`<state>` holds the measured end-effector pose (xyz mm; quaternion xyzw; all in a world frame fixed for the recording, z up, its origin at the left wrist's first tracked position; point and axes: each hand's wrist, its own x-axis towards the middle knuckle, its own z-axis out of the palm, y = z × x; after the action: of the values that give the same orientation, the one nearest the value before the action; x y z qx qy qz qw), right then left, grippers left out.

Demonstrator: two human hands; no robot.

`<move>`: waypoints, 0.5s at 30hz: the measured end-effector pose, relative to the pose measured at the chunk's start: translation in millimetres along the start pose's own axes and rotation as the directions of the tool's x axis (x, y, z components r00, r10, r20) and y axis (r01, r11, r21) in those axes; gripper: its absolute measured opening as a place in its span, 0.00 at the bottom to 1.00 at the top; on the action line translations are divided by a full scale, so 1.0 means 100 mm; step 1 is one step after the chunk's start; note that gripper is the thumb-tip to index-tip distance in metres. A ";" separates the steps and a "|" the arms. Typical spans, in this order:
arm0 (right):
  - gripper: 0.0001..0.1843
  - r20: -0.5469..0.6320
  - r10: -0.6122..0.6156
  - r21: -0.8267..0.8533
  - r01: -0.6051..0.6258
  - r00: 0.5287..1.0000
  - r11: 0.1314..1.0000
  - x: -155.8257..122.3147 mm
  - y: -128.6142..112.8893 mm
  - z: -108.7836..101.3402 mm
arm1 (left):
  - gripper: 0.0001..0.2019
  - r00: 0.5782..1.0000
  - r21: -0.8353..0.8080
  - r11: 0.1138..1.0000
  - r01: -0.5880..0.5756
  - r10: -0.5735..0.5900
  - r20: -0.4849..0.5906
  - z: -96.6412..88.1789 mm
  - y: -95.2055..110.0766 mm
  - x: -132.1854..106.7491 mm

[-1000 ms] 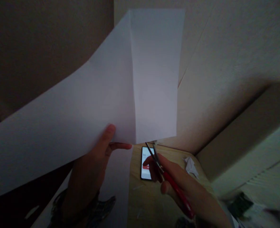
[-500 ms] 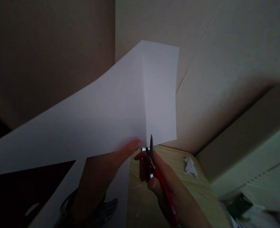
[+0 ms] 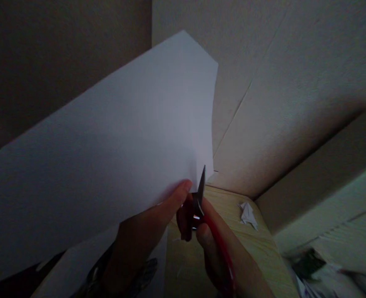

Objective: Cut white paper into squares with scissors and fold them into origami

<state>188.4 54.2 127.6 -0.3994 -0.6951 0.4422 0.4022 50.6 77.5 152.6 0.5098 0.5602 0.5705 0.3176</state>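
A large sheet of white paper (image 3: 133, 136) stretches from the left edge to the middle of the view, with a crease near its right end. My left hand (image 3: 170, 203) pinches its lower edge, thumb on the near face and the other fingers mostly hidden behind. In my right hand (image 3: 220, 240) is a pair of scissors (image 3: 218, 244) with red handles. Their blades point up and are parted at the paper's lower edge, close to the crease and just right of my left thumb. One blade lies in front of the sheet.
Beneath the hands is a light wooden table (image 3: 251, 256). On its right side lies a crumpled or folded white paper piece (image 3: 247, 215). Another white sheet (image 3: 152, 265) sits below my left wrist. A pale wall (image 3: 279, 82) rises behind, and blurred items (image 3: 313, 265) lie at the lower right.
The paper's creased right end has swung back and looks narrower, while the sheet covers more of the left side. The scissors' blades have opened wider and shifted slightly right.
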 end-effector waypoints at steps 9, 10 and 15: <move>0.26 0.018 -0.003 0.062 0.002 1.000 0.998 0.02 -0.02 0.00 | 0.07 0.992 -0.042 0.996 0.072 -0.076 -0.098 0.00 0.06 0.01; 0.26 0.019 -0.003 0.065 0.002 1.000 0.998 0.03 -0.02 0.01 | 0.08 0.994 -0.037 0.997 0.069 -0.072 -0.086 -0.01 0.05 0.01; 0.27 0.010 -0.009 0.051 0.008 1.000 0.999 0.03 -0.05 0.02 | 0.10 0.998 -0.002 0.998 0.060 -0.060 -0.013 -0.03 0.05 0.03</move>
<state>184.7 55.1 132.0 -0.3838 -0.6875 0.4601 0.4103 47.9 79.0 158.3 0.4888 0.5768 0.5644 0.3313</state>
